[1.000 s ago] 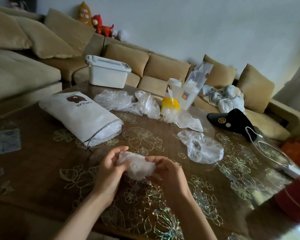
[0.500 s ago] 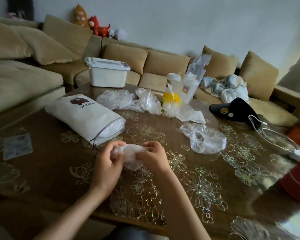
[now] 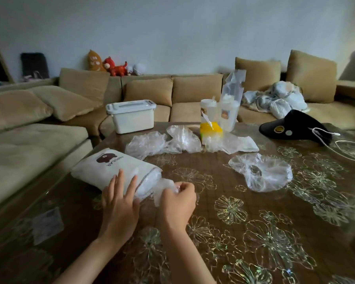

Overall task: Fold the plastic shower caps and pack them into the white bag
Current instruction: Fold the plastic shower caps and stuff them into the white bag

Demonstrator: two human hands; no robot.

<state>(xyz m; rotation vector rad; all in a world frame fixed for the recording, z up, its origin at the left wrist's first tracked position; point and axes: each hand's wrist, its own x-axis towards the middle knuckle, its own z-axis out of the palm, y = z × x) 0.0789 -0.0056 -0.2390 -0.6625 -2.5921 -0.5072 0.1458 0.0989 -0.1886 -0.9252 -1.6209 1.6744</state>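
Note:
The white bag (image 3: 111, 168), printed with a brown bear, lies on its side on the table with its mouth toward me. My left hand (image 3: 119, 199) rests flat on the bag near the mouth, fingers spread. My right hand (image 3: 175, 201) is closed around a folded shower cap (image 3: 164, 186), which sits right at the bag's mouth. A loose crumpled shower cap (image 3: 261, 172) lies to the right. Two more clear caps (image 3: 150, 143) (image 3: 184, 138) lie behind the bag.
The brown floral table (image 3: 244, 222) also carries a yellow box (image 3: 211, 131) with clear plastic, two white cups (image 3: 208, 109), a black cap (image 3: 295, 128) and a white cable (image 3: 340, 146). A white lidded bin (image 3: 131, 115) stands on the tan sofa (image 3: 39, 144) behind.
Both hands have moved from in front of me to the white bag. The left hand let go of the folded cap and now lies on the bag; the right carried the cap to the mouth.

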